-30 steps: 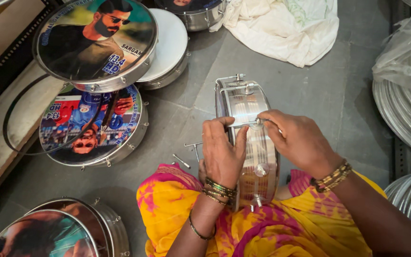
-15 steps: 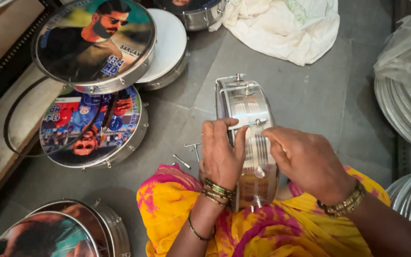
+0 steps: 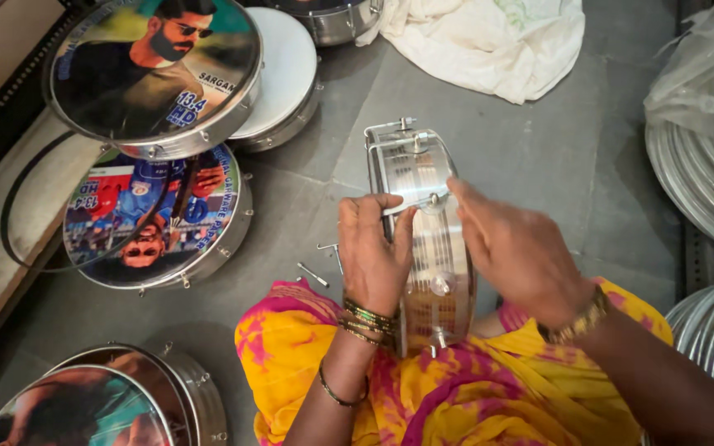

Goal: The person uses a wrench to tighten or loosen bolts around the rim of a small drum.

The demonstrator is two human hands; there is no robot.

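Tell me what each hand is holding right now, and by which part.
Both hold the shiny metal drum frame standing on edge: left hand grips its rim, right hand rests fingertips on its curved side wall.

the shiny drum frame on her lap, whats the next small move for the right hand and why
Probably a small turn of the fitting on the rim. The right hand has its fingertips at a small metal lug on the drum frame, which stands on edge on the lap, while the left hand steadies the frame's side.

I see drum shell (image 3: 423, 239) on edge on lap, between both hands; finished drums (image 3: 154, 83) stacked left; cloth (image 3: 497, 41) behind; rings (image 3: 704, 173) right.
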